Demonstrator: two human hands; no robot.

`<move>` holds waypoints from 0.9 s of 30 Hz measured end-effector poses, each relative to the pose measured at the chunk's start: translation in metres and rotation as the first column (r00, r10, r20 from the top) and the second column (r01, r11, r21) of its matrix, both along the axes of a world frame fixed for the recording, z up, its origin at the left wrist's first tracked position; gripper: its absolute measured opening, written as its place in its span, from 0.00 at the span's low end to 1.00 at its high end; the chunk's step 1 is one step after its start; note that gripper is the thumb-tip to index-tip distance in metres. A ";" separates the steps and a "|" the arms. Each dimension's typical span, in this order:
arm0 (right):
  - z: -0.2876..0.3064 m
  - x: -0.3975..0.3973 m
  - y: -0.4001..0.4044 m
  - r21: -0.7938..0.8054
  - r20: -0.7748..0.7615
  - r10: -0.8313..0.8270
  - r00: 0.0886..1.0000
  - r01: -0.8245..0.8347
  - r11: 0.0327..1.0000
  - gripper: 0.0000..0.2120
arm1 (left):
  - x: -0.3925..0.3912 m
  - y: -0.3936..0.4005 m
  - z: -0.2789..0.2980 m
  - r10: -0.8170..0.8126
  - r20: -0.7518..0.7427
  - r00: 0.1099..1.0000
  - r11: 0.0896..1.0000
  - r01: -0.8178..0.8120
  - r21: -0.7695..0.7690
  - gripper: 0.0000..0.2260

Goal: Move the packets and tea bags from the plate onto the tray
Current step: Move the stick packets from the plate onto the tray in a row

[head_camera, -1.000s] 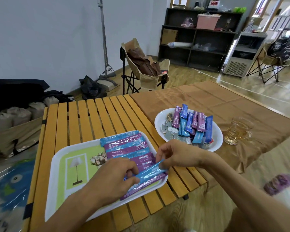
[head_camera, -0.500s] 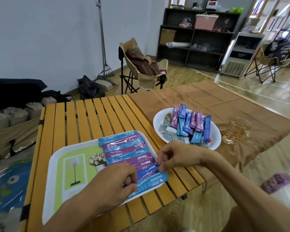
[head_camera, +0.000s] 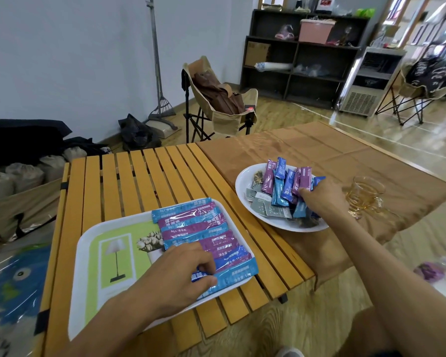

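- Tray (head_camera: pixel 88 253): white rim, lamp print, lying on the slatted surface (head_camera: pixel 129 181) at my left. A row of blue and purple packets (head_camera: pixel 198 233) already lies flat along its right half, overlapping like shingles.
- My left hand (head_camera: pixel 180 276): fingers curled, thumb and forefinger pinching the nearest blue packet (head_camera: pixel 232 274) at its left end, at the tray's near edge.
- Handling, as I judge it: these stick sachets are light, thin and glossy, likely to slide over each other. Best taken by a flat sealed end, or pinched across the middle.
- Plate (head_camera: pixel 245 181): white, resting on the brown cloth (head_camera: pixel 319 150), well apart from the tray. It carries a loose heap of sachets (head_camera: pixel 283 184) and grey tea bags (head_camera: pixel 263 207) underneath.
- Tea bags look soft and flat; a fingertip pinch at a corner should do.
- My right hand (head_camera: pixel 322 199): in the heap at the plate's right side; fingers hidden among the sachets, so I cannot tell whether it grips one.
- Obstruction: a glass cup (head_camera: pixel 363 197) of amber liquid stands just beside that hand. A careless withdrawal could tip it.
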State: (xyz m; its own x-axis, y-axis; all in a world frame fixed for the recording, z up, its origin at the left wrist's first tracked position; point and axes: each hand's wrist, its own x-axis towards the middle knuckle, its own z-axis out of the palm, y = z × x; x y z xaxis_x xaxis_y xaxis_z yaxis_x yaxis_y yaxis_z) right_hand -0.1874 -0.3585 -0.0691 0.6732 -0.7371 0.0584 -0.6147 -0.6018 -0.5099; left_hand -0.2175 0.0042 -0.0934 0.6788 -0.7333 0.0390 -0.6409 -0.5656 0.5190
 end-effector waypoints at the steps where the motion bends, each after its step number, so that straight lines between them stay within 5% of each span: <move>1: -0.001 0.002 -0.001 0.024 0.010 0.004 1.000 -0.004 1.000 0.15 | 0.001 -0.001 0.000 0.004 -0.008 1.000 1.000 -0.004 -0.004 0.07; 5: -0.003 0.003 -0.007 0.127 0.092 -0.042 0.995 0.030 0.991 0.14 | 0.003 -0.003 0.000 0.011 -0.024 1.000 1.000 -0.011 -0.005 0.07; 13: -0.001 0.002 -0.006 0.096 0.119 -0.075 0.990 0.064 0.993 0.11 | 0.002 -0.003 0.001 0.009 -0.017 1.000 1.000 -0.009 -0.006 0.07; 18: 0.011 -0.004 0.004 0.063 0.276 -0.048 0.960 0.032 0.997 0.08 | 0.000 -0.002 0.002 0.009 -0.021 1.000 1.000 -0.009 -0.009 0.07; 21: 0.020 -0.010 0.023 0.136 0.318 0.168 0.933 -0.220 0.966 0.09 | -0.001 -0.002 0.003 0.019 0.002 1.000 1.000 -0.019 0.000 0.09; 23: 0.024 -0.017 0.046 0.225 0.262 0.397 0.879 -0.456 0.861 0.06 | -0.003 -0.002 0.004 0.030 0.052 0.998 0.999 -0.031 0.013 0.11; 27: 0.016 -0.023 0.091 0.286 0.065 0.790 0.609 -0.770 0.570 0.05 | -0.004 -0.006 0.006 0.056 0.217 0.975 0.998 -0.061 0.016 0.19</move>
